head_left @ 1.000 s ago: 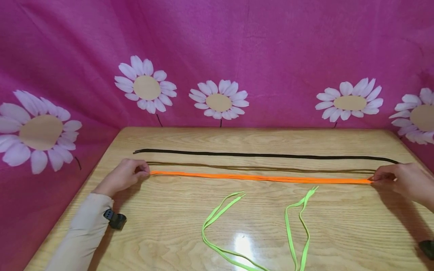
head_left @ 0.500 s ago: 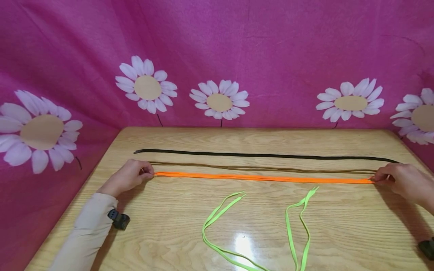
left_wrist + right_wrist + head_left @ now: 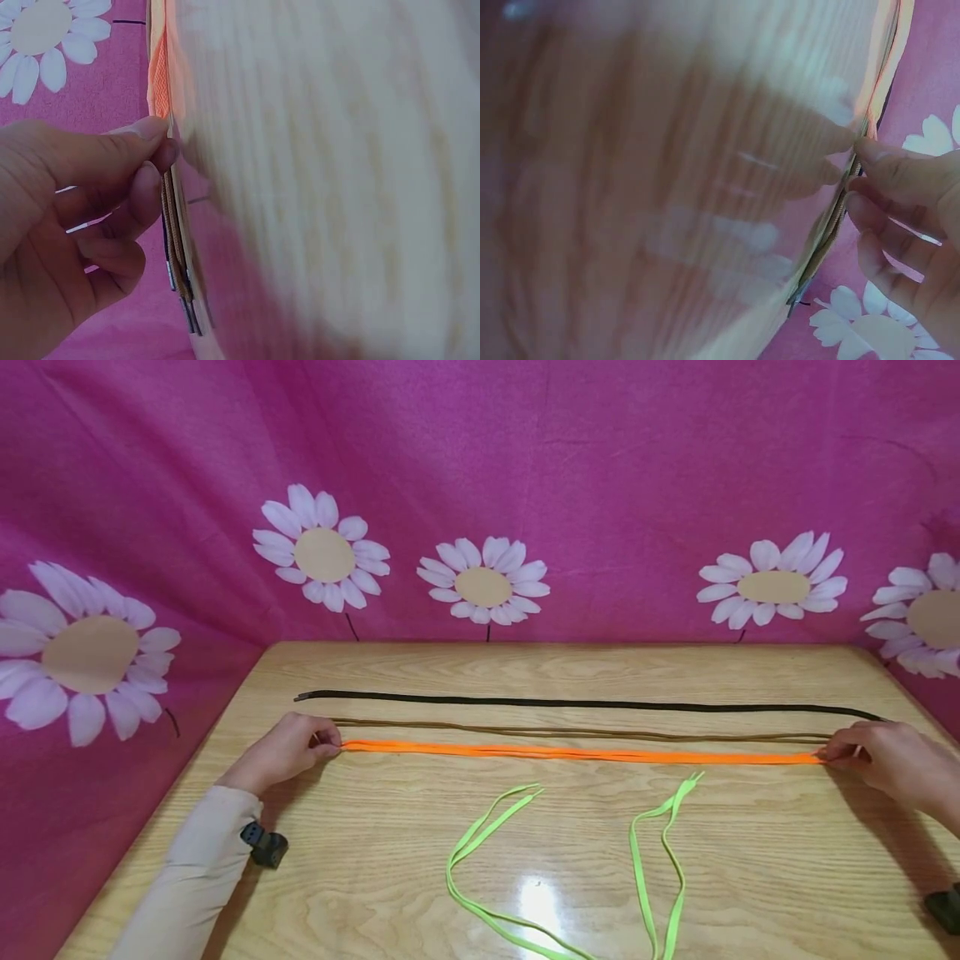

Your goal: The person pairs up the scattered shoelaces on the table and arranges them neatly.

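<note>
An orange shoelace (image 3: 525, 751) stretches nearly straight across the table, its strands side by side. My left hand (image 3: 283, 750) pinches its left end between thumb and finger, as the left wrist view also shows at the lace's orange tip (image 3: 159, 90). At the other end, my right hand (image 3: 896, 768) pinches the lace between thumb and fingertips. Just behind lies a brown shoelace (image 3: 570, 732), doubled and parallel; the left hand hides its left end and the right hand its right end. Farther back runs a black shoelace (image 3: 555, 702), its right end reaching the right hand.
A lime green shoelace (image 3: 468, 847) lies in loose curves on the front of the wood-grain table (image 3: 360, 877), running out of the bottom of the head view. A magenta cloth (image 3: 600, 460) with large white daisies hangs behind and to the left of the table.
The left hand has shifted slightly to the right with its end of the orange shoelace. The right hand stays nearly in place, and the other laces have not moved.
</note>
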`<state>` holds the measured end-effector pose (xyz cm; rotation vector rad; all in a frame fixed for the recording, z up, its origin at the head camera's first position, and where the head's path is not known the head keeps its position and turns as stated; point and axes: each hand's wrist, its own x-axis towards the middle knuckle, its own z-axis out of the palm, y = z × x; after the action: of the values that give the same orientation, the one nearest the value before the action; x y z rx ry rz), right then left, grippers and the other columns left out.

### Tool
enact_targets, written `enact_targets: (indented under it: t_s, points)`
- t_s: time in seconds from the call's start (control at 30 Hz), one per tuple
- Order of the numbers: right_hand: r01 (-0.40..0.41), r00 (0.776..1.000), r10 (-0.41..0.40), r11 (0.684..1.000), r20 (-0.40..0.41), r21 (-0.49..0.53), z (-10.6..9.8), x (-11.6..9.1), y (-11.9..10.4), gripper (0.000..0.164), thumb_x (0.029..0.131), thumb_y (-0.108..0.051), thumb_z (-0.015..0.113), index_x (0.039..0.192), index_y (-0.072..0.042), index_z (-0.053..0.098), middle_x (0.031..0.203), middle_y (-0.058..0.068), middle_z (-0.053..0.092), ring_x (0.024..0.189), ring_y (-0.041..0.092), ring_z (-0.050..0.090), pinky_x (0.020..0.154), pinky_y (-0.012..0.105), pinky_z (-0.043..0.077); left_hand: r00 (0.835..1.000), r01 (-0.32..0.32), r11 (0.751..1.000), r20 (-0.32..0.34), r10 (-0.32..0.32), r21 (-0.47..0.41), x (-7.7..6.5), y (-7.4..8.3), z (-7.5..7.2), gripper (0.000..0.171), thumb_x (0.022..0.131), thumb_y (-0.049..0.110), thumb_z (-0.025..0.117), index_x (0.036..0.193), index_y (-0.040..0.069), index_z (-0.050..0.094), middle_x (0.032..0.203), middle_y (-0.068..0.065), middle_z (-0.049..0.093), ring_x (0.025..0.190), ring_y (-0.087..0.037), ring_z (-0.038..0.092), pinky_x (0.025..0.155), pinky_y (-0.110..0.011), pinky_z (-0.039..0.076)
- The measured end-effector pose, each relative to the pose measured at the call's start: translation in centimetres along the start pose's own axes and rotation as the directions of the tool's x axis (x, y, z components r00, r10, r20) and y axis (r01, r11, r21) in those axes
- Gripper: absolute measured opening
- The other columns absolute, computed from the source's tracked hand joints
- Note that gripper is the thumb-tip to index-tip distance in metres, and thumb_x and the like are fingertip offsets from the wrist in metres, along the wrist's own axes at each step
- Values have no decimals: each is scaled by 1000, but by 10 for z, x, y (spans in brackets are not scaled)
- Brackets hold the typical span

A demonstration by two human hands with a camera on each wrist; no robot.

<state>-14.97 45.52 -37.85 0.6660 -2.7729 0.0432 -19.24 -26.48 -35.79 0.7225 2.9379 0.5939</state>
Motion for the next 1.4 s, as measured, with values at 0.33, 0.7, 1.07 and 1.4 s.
enact_targets:
  t_s: [0.33, 0.7, 1.07, 1.4]
  points:
    - [123, 988, -120, 992, -97, 29, -17, 22, -69, 25, 67, 1, 83, 79, -15, 68, 84, 2, 55, 58, 7, 47, 45, 24, 39, 996, -82, 997, -41, 83, 9, 0, 47, -1, 7, 85, 2, 71, 84, 6, 65, 73, 1, 62, 65, -9, 53, 58, -27, 45]
    - [451, 890, -430, 879, -153, 152, -13, 38, -184, 22, 101, -13, 49, 108, -22, 68, 107, -4, 60, 96, 17, 59, 77, 35, 50, 831, -537, 843, 162, 532, -12, 1, 147, 49, 10, 89, 21, 71, 94, 13, 70, 92, 4, 62, 84, -7, 55, 77, -19, 47]
    - [529, 848, -518, 839, -114, 126, -6, 31, -199, 29, 77, -8, 72, 97, -28, 65, 103, -4, 60, 92, 17, 57, 72, 40, 50, 784, -517, 848, 332, 524, -117, -8, 160, 57, 16, 79, 33, 78, 81, 19, 69, 75, 14, 53, 66, 3, 44, 63, -9, 36]
    - [428, 897, -442, 874, 11, 229, -10, 1, -178, 45, 61, 7, 73, 74, -26, 47, 72, -21, 35, 63, -7, 30, 51, 17, 27, 838, -325, 934, 413, 356, -145, -30, 145, 43, 30, 76, 41, 77, 60, 23, 60, 53, 22, 42, 51, 5, 34, 51, -12, 32]
